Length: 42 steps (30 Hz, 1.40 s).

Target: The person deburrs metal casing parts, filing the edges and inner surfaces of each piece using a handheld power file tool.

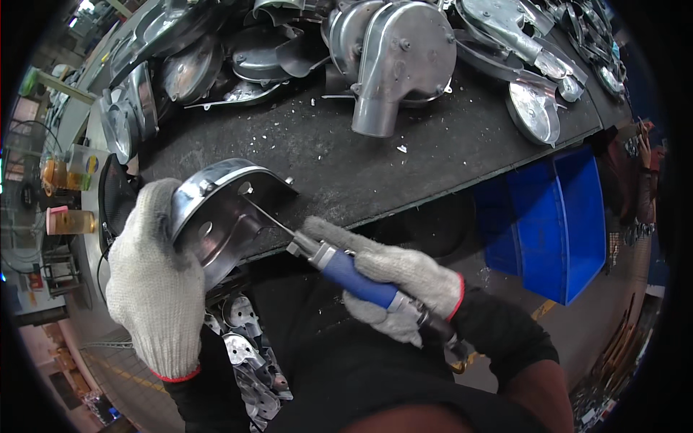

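Observation:
My left hand point(155, 270), in a white knit glove with a red cuff, is closed on the left side of a shiny metal housing point(216, 234). The housing is curved and hollow, tilted up at the near edge of the dark table. In my gloved right hand point(397, 281) is a blue and silver air file point(354, 274), gripped around its body. Its thin blade point(271, 219) points up and left into the hollow of the housing, close to a hole in the wall. Whether the tip touches the metal I cannot tell.
Several metal housings point(408, 58) are heaped along the far side of the black tabletop point(317, 159), with small shavings strewn about. Blue plastic bins point(559, 224) stand right, beyond the table edge. More metal parts point(249, 353) lie below, near my left forearm. Bottles point(70, 221) stand left.

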Tool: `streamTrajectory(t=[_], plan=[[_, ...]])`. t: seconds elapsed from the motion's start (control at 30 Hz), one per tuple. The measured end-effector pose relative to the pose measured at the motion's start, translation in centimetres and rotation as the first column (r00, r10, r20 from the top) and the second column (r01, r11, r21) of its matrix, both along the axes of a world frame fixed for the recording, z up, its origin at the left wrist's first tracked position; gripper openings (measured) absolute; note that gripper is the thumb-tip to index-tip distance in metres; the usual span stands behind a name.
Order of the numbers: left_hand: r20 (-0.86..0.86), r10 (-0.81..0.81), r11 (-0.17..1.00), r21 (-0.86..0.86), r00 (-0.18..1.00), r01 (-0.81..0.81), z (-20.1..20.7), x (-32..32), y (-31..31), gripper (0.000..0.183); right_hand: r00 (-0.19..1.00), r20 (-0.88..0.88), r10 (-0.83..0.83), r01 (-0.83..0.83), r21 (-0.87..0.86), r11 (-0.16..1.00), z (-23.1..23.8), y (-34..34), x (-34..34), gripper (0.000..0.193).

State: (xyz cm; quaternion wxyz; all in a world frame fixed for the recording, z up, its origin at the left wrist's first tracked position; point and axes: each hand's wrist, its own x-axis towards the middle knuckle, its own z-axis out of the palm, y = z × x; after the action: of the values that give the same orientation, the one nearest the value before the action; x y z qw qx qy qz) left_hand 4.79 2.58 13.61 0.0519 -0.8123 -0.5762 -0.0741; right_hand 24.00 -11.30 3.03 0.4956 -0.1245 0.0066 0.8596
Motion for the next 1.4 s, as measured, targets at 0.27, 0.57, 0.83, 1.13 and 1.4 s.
streamTrajectory(t=[0.27,0.57,0.83,1.13,1.4], plan=[[0.093,-0.04,0.999,0.03,0.995,0.037,-0.8,-0.7,0.0,0.048,0.629,0.726,0.277,-0.341,-0.063,0.938,2.7,1.1,2.1,0.071],[0.038,-0.06,0.998,-0.002,0.997,0.06,-0.1,0.9,0.2,0.047,-0.811,0.259,-0.525,-0.569,-0.134,0.812,7.2,0.4,0.9,0.069],[0.002,-0.018,1.0,0.015,1.0,0.018,-0.2,0.6,-1.1,0.043,0.172,0.985,0.011,-0.472,0.072,0.878,3.6,1.8,3.4,0.079],[0.148,-0.052,0.999,0.01,0.988,0.051,-1.1,-0.9,0.1,0.051,-0.21,0.933,-0.293,-0.644,0.094,0.76,3.8,0.5,1.2,0.072],[0.121,-0.031,0.999,0.04,0.992,0.026,-1.2,-0.8,0.1,0.049,-0.215,0.916,-0.338,-0.575,0.161,0.802,4.2,0.8,1.0,0.072]])
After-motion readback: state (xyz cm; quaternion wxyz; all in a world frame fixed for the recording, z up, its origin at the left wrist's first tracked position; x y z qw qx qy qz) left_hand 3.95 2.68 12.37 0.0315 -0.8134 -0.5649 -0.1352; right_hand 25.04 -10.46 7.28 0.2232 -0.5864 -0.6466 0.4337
